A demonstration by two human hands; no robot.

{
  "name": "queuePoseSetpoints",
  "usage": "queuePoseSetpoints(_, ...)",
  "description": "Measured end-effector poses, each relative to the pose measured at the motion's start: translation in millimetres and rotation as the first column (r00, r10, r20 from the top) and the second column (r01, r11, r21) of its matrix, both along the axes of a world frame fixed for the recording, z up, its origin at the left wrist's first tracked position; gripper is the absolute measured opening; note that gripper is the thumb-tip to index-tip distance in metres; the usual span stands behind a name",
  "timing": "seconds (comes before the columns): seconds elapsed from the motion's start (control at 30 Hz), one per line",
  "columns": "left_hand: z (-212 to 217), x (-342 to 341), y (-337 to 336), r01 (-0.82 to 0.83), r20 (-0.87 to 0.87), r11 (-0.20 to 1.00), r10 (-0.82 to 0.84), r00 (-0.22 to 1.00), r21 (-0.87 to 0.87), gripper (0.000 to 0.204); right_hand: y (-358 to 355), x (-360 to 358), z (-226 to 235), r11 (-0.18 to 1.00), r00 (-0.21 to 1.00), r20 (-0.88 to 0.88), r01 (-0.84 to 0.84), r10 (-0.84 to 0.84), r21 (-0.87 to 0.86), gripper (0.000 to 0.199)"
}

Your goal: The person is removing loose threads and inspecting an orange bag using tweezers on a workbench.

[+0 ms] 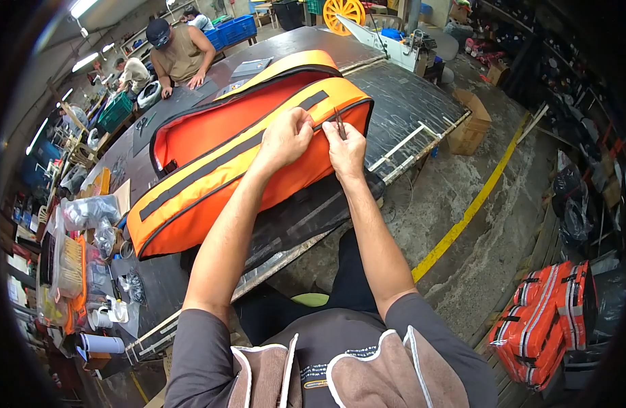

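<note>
A long orange bag (272, 178) with a yellow-orange top panel lies across the dark table in front of me. Black piping edges it, a black strip (231, 158) runs along its top panel, and its long opening shows a red-orange inside. My left hand (287, 139) is closed in a pinch against the near upper edge; whatever its fingertips hold is too small to make out. Close to its right, my right hand (347, 148) grips small dark thread snips (339, 125), their points upward beside the black piping.
On the table (408, 102) lie scissors (144, 122) at the far left. Plastic bags (92, 212) and white mugs (102, 317) crowd the left. Across the table a person (180, 54) leans over it. A carton (469, 126) and red bags (547, 319) stand at the right.
</note>
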State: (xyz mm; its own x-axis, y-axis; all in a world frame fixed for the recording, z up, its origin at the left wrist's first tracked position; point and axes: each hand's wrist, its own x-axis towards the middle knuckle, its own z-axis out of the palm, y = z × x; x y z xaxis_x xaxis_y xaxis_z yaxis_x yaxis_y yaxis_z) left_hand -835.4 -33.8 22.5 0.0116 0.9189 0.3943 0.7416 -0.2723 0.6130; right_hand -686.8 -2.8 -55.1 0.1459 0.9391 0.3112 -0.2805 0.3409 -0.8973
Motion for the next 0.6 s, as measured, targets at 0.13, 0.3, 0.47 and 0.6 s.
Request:
queuePoseSetpoints(0.13,-11,-13,11,0.022,0.128,1.0,-0.022,0.992,0.004,0.025,1,-3,-1,1.0,1.0,0.005,0.006,-0.006,0.013,0.021)
queuePoseSetpoints(0.3,-11,-13,9,0.117,0.157,0.993,-0.116,0.981,0.001,0.023,-3,9,2,0.999,0.995,0.099,0.016,-0.019,0.037,0.027)
queuePoseSetpoints(0.47,-14,-19,7,0.132,0.192,0.989,-0.143,0.971,0.065,0.019,-36,20,24,0.984,0.96,0.243,0.105,-0.138,0.146,0.038)
queuePoseSetpoints(0.6,-10,-11,0,0.116,0.109,0.954,-0.151,0.982,0.275,0.019,-46,33,23,0.909,0.869,0.366,0.193,-0.333,0.37,0.036)
